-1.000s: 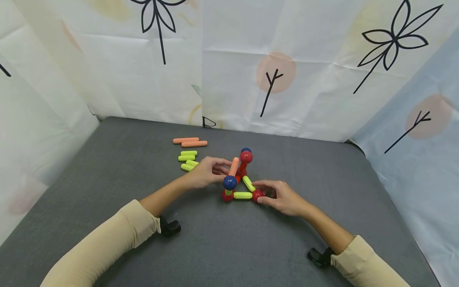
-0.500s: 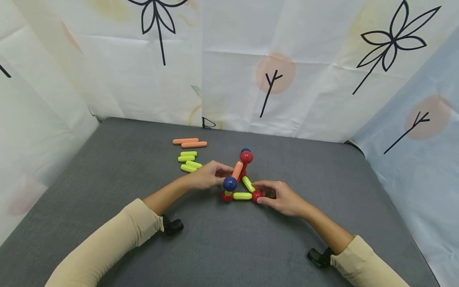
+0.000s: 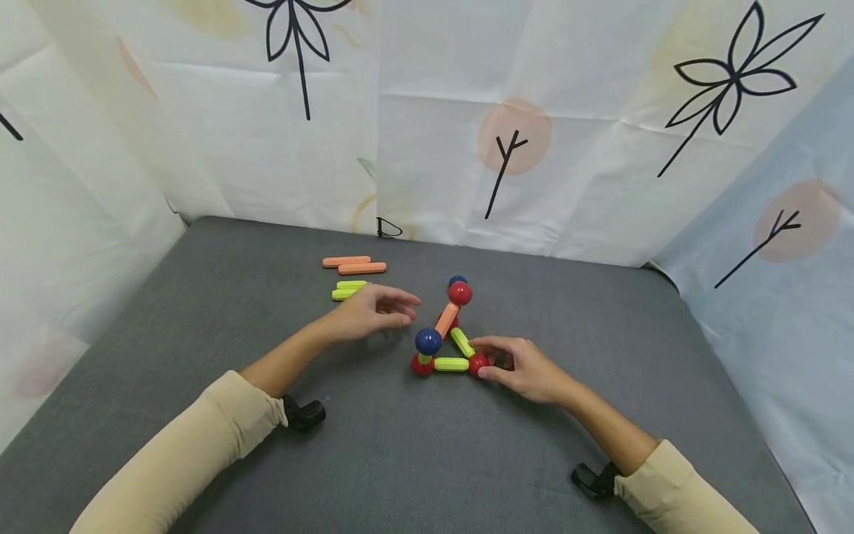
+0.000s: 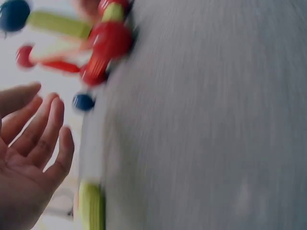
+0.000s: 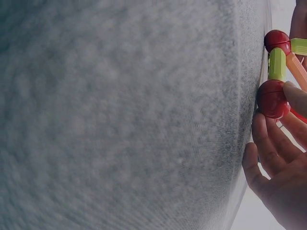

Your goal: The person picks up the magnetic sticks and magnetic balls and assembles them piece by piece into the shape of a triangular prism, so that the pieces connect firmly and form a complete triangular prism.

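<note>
A small build of balls and sticks (image 3: 445, 334) stands mid-table: a flat triangle of yellow-green sticks (image 3: 451, 364) with red corner balls, a blue ball (image 3: 428, 341) above the left corner, and an orange stick (image 3: 446, 320) slanting up to a red ball (image 3: 459, 294). My right hand (image 3: 497, 365) pinches the right corner red ball (image 3: 477, 363), which also shows between the fingers as the red ball (image 5: 272, 98). My left hand (image 3: 383, 308) hovers open just left of the build and holds nothing. In the blurred left wrist view its palm (image 4: 29, 158) is spread wide.
Two loose orange sticks (image 3: 353, 265) and some yellow-green sticks (image 3: 347, 289) lie on the grey table (image 3: 200, 311) behind my left hand. White cloth walls (image 3: 427, 133) with drawn plants close in the back and sides.
My left hand has let go of the orange stick, which now bridges the blue ball and the top red ball, and has drawn back to the left. The right hand keeps its pinch.
</note>
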`<act>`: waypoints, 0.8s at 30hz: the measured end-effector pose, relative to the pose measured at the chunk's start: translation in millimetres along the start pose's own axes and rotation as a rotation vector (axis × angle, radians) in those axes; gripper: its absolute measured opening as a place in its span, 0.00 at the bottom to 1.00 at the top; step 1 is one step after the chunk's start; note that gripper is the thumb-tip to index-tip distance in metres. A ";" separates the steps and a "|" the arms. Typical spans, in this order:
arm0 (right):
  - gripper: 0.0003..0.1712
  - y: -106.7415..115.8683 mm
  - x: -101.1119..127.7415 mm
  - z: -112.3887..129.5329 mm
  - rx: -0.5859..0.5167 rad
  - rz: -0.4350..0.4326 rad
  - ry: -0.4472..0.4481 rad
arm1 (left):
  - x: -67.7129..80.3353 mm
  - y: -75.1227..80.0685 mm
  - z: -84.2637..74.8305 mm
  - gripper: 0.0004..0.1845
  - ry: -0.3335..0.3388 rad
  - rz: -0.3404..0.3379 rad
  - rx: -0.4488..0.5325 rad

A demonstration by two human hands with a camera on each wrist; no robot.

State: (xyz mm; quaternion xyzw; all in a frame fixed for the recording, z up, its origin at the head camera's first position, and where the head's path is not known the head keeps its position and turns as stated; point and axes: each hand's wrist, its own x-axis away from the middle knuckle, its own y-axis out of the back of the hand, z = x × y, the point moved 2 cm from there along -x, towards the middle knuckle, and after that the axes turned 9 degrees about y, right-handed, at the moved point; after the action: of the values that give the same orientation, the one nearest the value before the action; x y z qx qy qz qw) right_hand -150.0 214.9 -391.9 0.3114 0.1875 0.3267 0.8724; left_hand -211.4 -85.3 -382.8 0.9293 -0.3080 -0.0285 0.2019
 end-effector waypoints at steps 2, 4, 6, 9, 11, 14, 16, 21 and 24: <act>0.26 -0.7 -0.2 0.2 0.001 0.001 0.001 | 8.8 15.6 6.2 0.19 -0.008 -0.113 -0.082; 0.26 -1.2 0.0 0.4 0.002 0.000 0.001 | 17.7 28.9 12.5 0.17 -0.010 -0.203 -0.176; 0.26 -1.2 0.3 0.4 0.005 -0.002 -0.003 | 25.5 39.1 18.7 0.17 -0.010 -0.252 -0.261; 0.26 -0.9 0.5 0.2 0.006 -0.005 -0.007 | 35.0 47.9 25.8 0.17 -0.002 -0.261 -0.362; 0.27 -0.5 0.7 0.1 0.009 -0.004 -0.009 | 38.5 50.4 30.4 0.18 0.005 -0.252 -0.408; 0.27 -0.4 0.8 0.0 0.006 0.000 -0.013 | 40.9 50.1 34.0 0.19 0.006 -0.239 -0.502; 0.27 -0.3 0.8 0.1 0.007 0.001 -0.016 | 41.2 47.8 34.0 0.19 -0.001 -0.233 -0.571; 0.27 0.0 0.5 0.8 0.008 0.002 -0.016 | 39.1 39.3 27.7 0.17 0.006 -0.192 -0.640; 0.27 0.3 0.7 1.2 0.009 0.004 -0.017 | 35.7 33.1 19.2 0.21 0.044 -0.151 -0.477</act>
State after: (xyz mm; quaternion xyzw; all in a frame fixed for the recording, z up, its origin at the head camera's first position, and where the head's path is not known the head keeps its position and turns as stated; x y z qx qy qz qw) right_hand -148.9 215.0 -390.8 0.3183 0.1808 0.3247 0.8721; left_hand -204.5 -137.2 -384.9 0.8760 -0.2176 -0.0953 0.4197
